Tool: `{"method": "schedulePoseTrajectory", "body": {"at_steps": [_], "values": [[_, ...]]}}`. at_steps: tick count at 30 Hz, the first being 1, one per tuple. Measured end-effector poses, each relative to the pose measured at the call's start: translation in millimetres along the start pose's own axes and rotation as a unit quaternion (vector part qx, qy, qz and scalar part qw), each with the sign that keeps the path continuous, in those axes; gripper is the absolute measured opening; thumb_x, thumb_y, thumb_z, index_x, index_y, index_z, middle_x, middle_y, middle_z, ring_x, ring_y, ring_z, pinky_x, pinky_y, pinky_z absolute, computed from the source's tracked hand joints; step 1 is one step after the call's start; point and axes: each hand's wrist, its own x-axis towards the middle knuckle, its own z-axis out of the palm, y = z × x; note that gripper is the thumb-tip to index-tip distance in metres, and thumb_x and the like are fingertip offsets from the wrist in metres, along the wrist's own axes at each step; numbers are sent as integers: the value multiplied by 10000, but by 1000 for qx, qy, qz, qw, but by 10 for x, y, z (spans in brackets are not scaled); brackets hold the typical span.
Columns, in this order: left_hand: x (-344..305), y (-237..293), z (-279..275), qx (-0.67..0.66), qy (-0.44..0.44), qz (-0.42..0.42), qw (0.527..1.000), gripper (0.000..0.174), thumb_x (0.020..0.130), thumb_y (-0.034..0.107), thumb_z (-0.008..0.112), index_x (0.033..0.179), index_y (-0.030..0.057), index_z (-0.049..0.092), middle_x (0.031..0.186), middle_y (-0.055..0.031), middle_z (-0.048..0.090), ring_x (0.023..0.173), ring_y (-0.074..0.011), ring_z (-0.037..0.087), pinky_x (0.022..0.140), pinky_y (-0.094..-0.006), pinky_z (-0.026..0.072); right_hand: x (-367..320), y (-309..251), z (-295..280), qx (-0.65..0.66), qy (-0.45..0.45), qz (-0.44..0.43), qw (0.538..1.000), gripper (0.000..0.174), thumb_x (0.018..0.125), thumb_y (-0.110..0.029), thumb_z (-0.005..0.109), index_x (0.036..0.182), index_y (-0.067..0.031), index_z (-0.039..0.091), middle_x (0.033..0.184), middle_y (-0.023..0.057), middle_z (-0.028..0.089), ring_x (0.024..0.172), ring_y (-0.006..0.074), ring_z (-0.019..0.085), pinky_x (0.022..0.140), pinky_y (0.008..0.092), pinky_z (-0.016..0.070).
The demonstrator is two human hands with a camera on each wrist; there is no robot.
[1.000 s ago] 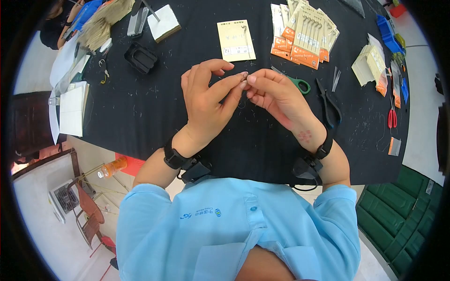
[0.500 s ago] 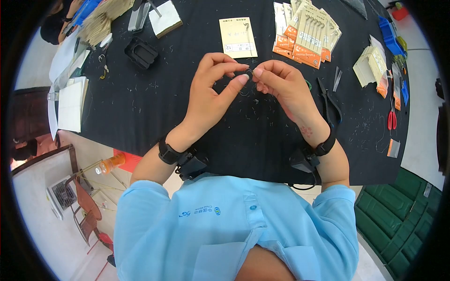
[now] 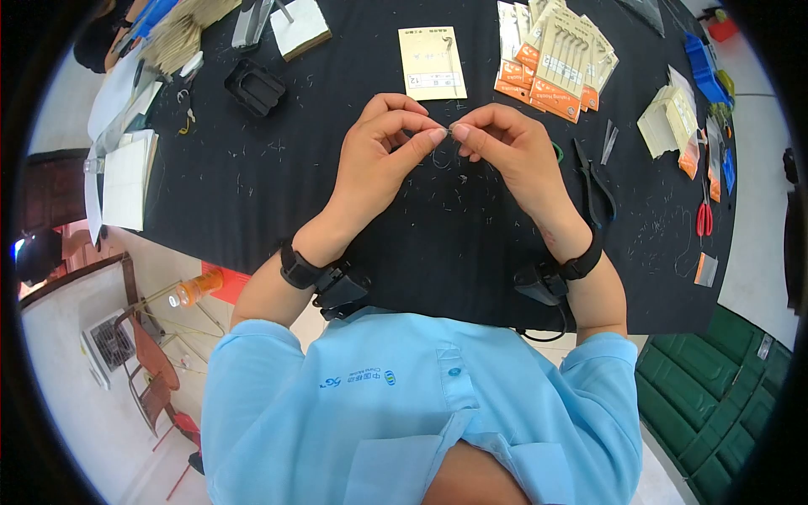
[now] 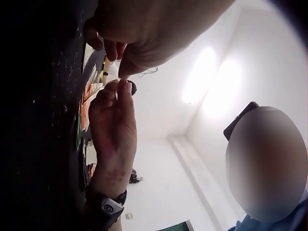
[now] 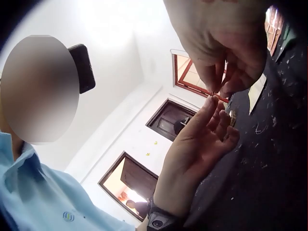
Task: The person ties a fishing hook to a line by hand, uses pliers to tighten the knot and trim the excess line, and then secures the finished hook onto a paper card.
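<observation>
Both hands meet above the black cloth in the head view. The left hand point(image 3: 379, 160) pinches a tiny hook-like piece between thumb and forefinger. From the other side the right hand point(image 3: 518, 160) pinches at the same spot, its fingertips almost touching the left ones. A thin clear line point(image 3: 441, 162) loops below the fingertips. Beyond the hands lies a cream card point(image 3: 429, 63) with a hook on it. In the right wrist view the small piece point(image 5: 215, 93) shows dark between the fingertips; its exact shape is too small to tell.
Hook packets point(image 3: 560, 63) lie beyond the right hand, with black pliers point(image 3: 594, 185) and red scissors point(image 3: 704, 217) to the right. A black tray point(image 3: 254, 87), a white block point(image 3: 300, 29) and a white pad point(image 3: 128, 185) are at the left. Line scraps dot the cloth.
The left thumb and forefinger, apart half a second ago, have closed together at the right fingertips. Compared with a second ago, both hands are slightly farther right.
</observation>
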Motion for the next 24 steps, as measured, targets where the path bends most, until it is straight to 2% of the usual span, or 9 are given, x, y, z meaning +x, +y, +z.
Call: {"method": "schedulePoseTrajectory", "body": {"at_steps": [7,10,12,15,24], "values": [[14,-7,-16,-16,4,-12,1000,130,862,148,666,939,43,678,1049,-23,501,951,-94,526,793,-213,442,21,2,-22,-4,-5,5,1000,181,892,-167,627,983,-12,640,818,33,639,746,83,610,665,211,485],[12,-8,-15,14,7,5,1000,127,862,138,662,945,43,678,1045,-28,495,953,-99,525,798,-212,437,20,-24,-29,-6,-16,19,1000,185,903,-167,609,992,-8,637,816,36,639,757,85,618,671,210,492],[13,-49,-11,39,8,65,997,120,862,119,654,949,40,677,1051,-37,487,959,-107,519,798,-220,434,26,-30,-44,-13,-25,32,999,185,909,-166,600,995,-5,636,814,38,639,762,86,620,675,210,495],[11,-35,-7,61,3,96,993,117,856,100,649,948,34,678,1053,-43,481,961,-115,513,797,-231,430,36,-13,-72,0,-48,53,997,196,910,-184,597,985,-9,645,814,39,638,745,84,613,670,206,491],[19,-25,-10,84,-7,107,991,116,845,99,655,934,29,680,1032,-44,485,956,-122,513,797,-239,430,33,-24,-109,79,-79,128,986,239,869,-233,645,976,-20,664,819,14,624,734,66,562,683,196,453]]}}
